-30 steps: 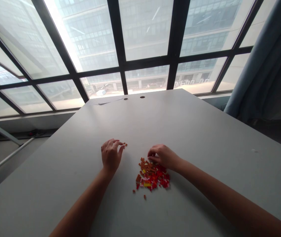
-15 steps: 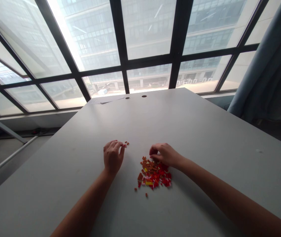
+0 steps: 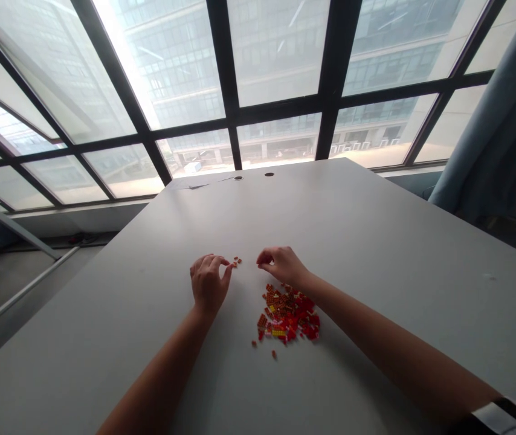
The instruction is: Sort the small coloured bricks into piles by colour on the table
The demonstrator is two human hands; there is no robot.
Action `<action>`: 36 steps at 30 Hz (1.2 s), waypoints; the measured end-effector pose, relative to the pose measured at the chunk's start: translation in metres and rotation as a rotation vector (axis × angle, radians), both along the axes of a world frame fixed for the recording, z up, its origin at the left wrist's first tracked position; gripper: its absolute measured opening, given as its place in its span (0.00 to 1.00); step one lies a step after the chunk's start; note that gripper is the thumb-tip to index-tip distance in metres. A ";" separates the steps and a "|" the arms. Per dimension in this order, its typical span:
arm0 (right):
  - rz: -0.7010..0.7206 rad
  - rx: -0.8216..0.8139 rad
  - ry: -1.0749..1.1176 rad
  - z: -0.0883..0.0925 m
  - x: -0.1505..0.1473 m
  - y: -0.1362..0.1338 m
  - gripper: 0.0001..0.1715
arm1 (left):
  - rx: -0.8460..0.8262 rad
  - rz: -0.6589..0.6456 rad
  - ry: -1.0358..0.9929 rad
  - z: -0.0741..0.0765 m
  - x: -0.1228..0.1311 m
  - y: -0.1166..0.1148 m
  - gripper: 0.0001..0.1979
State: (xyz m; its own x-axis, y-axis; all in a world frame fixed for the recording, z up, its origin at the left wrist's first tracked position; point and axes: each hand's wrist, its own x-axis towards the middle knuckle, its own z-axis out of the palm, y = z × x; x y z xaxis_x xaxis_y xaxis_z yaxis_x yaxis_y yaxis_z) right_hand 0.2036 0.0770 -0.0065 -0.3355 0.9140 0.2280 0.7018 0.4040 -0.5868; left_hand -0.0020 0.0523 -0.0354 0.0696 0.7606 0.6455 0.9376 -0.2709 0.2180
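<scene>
My left hand (image 3: 208,281) is on the left of the table with thumb and forefinger curled close together. Their tips are right beside several small orange-brown toy bricks (image 3: 239,261); whether one is pinched between them I cannot make out. Off to the right, my right hand (image 3: 283,264) has its thumb and fingertips pressed in a pinch, just beyond the pile. Anything in that pinch is too small to name. The pile of toy bricks (image 3: 289,317), red, orange-brown, yellow and pink, lies below my right hand and wrist.
Two loose bricks lie in front of the pile, one orange-brown brick (image 3: 274,354) nearest me. Everything rests on a white table (image 3: 367,241) with two round cable holes at its far edge. Beyond stand dark-framed windows, with a blue-grey curtain (image 3: 489,145) at right.
My right hand has lifted away from the pile and moved left and farther out, toward the small bricks by my left hand. My left hand has stayed nearly in place. The view has shifted slightly.
</scene>
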 end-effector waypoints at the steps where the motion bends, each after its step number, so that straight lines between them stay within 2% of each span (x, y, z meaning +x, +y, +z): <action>1: -0.007 -0.002 -0.004 -0.001 -0.007 0.004 0.04 | -0.009 0.008 0.007 0.000 -0.001 0.000 0.05; 6: -0.037 -0.014 -0.038 -0.005 -0.035 0.023 0.05 | -0.041 0.043 0.031 0.000 -0.001 0.002 0.03; 10: -0.060 -0.015 -0.071 -0.004 -0.047 0.028 0.08 | -0.050 0.053 0.051 0.000 0.003 0.006 0.03; 14: -0.083 -0.013 -0.099 -0.001 -0.042 0.022 0.13 | -0.049 0.063 0.060 0.001 0.006 0.010 0.04; 18: -0.012 -0.025 -0.096 -0.001 -0.031 0.016 0.12 | -0.047 0.054 0.064 0.001 0.007 0.011 0.04; 24: 0.074 -0.012 -0.014 -0.007 -0.033 0.017 0.15 | -0.028 0.020 0.093 0.000 0.007 0.007 0.04; 26: 0.080 -0.002 -0.001 -0.004 -0.027 0.017 0.16 | -0.017 0.015 0.097 -0.001 0.006 0.006 0.04; 29: 0.111 0.001 -0.020 0.004 -0.003 0.014 0.14 | -0.005 0.006 0.098 -0.002 0.005 0.005 0.05; 33: 0.227 -0.021 -0.208 0.014 0.039 0.005 0.09 | 0.001 -0.028 0.100 -0.004 0.006 0.005 0.04; 36: 0.290 -0.075 -0.283 0.016 0.055 -0.003 0.06 | 0.028 -0.063 0.110 -0.005 0.007 0.003 0.04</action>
